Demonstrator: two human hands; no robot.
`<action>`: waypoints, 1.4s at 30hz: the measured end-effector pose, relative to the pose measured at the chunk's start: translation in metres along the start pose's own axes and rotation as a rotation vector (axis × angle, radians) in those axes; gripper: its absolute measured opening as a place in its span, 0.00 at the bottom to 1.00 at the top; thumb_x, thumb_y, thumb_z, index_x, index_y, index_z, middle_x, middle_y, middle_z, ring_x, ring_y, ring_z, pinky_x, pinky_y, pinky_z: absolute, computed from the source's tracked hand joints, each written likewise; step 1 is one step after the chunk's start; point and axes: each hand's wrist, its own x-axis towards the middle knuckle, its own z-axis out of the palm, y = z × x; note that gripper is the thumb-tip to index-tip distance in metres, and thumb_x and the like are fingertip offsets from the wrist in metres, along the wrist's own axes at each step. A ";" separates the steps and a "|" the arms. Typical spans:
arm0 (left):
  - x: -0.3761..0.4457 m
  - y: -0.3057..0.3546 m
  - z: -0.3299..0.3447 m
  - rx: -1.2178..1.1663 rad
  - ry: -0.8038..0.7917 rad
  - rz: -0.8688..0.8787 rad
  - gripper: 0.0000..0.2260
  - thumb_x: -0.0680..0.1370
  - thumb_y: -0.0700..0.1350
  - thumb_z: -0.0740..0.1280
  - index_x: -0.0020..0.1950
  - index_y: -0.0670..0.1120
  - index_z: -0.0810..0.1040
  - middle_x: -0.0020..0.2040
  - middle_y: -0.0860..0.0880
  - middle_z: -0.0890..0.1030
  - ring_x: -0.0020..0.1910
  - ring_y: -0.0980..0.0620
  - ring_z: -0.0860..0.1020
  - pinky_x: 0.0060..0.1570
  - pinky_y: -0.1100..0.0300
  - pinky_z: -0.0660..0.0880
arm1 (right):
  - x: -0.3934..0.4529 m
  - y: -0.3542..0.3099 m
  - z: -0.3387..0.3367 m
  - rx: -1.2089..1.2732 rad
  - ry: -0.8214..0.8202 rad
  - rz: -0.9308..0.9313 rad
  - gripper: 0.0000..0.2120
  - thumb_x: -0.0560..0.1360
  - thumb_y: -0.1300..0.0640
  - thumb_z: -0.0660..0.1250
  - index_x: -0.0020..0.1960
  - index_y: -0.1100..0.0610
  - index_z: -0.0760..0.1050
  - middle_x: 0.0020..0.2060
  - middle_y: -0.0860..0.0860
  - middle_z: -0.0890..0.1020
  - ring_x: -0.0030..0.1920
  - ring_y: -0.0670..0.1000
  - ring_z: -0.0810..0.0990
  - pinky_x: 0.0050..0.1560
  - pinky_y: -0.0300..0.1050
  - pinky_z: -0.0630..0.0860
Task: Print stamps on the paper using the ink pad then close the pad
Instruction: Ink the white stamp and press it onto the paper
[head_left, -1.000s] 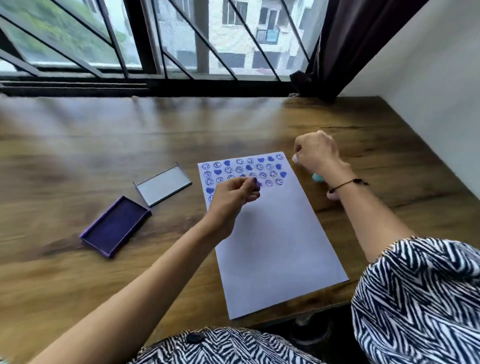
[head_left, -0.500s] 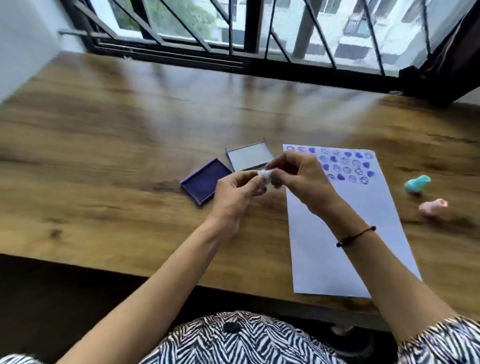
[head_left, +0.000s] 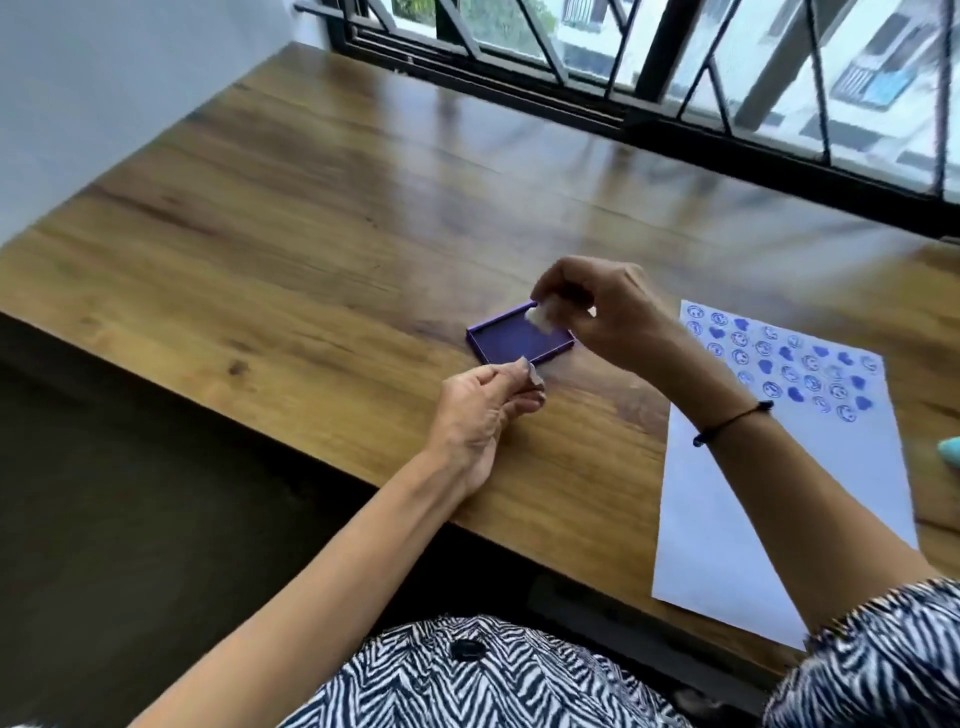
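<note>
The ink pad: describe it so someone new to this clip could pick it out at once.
Start at the wooden table below the barred window, then find the white paper covered in blue stamps. Left of that sheet lies the ink pad, a shallow open purple tray, under the right hand, which holds a small white stamp. It is the only dark purple rectangle on the table.

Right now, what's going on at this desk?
A person is stamping. The right hand holds a small white stamp over the open purple ink pad; the left hand pinches another small piece beside it. The white paper sheet already carries rows of blue prints at its far end.
</note>
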 end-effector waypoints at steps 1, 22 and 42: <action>-0.001 0.000 -0.001 0.006 0.004 -0.004 0.08 0.75 0.38 0.62 0.36 0.39 0.75 0.35 0.42 0.76 0.25 0.57 0.76 0.30 0.70 0.74 | 0.006 0.002 0.003 -0.060 -0.024 -0.009 0.07 0.70 0.68 0.65 0.46 0.63 0.78 0.38 0.55 0.83 0.37 0.51 0.78 0.38 0.37 0.69; -0.001 0.004 -0.001 -0.045 -0.008 -0.045 0.05 0.74 0.35 0.63 0.40 0.38 0.77 0.35 0.42 0.78 0.27 0.54 0.79 0.32 0.67 0.78 | 0.023 0.008 0.040 -0.156 -0.138 -0.115 0.05 0.63 0.71 0.63 0.36 0.64 0.74 0.34 0.54 0.74 0.33 0.52 0.67 0.33 0.43 0.62; 0.020 -0.076 0.117 0.548 -0.469 0.157 0.06 0.76 0.41 0.63 0.43 0.52 0.77 0.38 0.49 0.79 0.39 0.52 0.78 0.51 0.54 0.75 | -0.130 0.097 -0.064 -0.271 0.374 0.641 0.06 0.70 0.62 0.66 0.46 0.62 0.77 0.45 0.61 0.81 0.49 0.59 0.77 0.48 0.46 0.71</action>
